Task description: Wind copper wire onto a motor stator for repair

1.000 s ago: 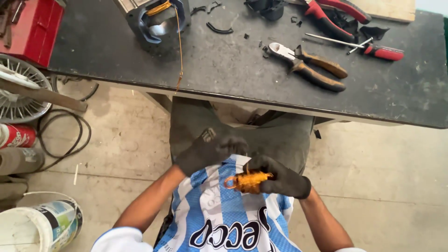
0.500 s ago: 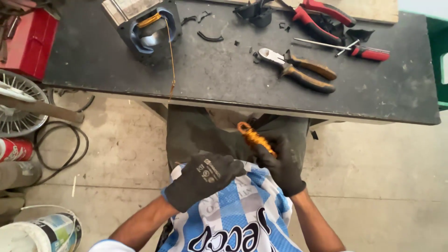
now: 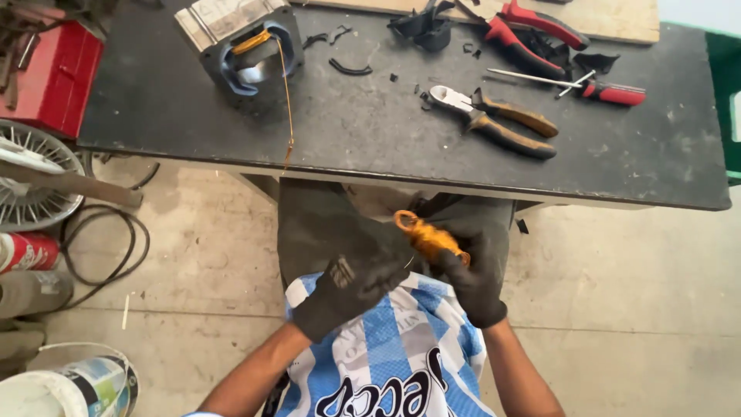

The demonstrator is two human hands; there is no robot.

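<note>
Both my hands wear black gloves and sit over my lap, below the near edge of the dark workbench [image 3: 370, 131]. My right hand [image 3: 472, 282] grips a bundle of orange-gold copper wire [image 3: 427, 235], which points up and to the left. My left hand [image 3: 347, 289] is beside it, fingers loosely curled and touching the bundle's lower end. On the bench at the back left stands a motor stator [image 3: 243, 48] with one copper wire strand [image 3: 288, 100] trailing down over the bench edge.
Pliers [image 3: 494, 122], red-handled cutters [image 3: 529, 31], a red-handled screwdriver [image 3: 587, 86] and black plastic scraps [image 3: 349, 68] lie on the bench. A red toolbox [image 3: 50, 66], a fan grille [image 3: 35, 181], a black cable loop [image 3: 108, 247] and a paint bucket [image 3: 69, 386] crowd the floor at left.
The wire bundle went from being held level by both hands to tilted up in my right hand. My left hand dropped away, then came back toward the bundle's lower end.
</note>
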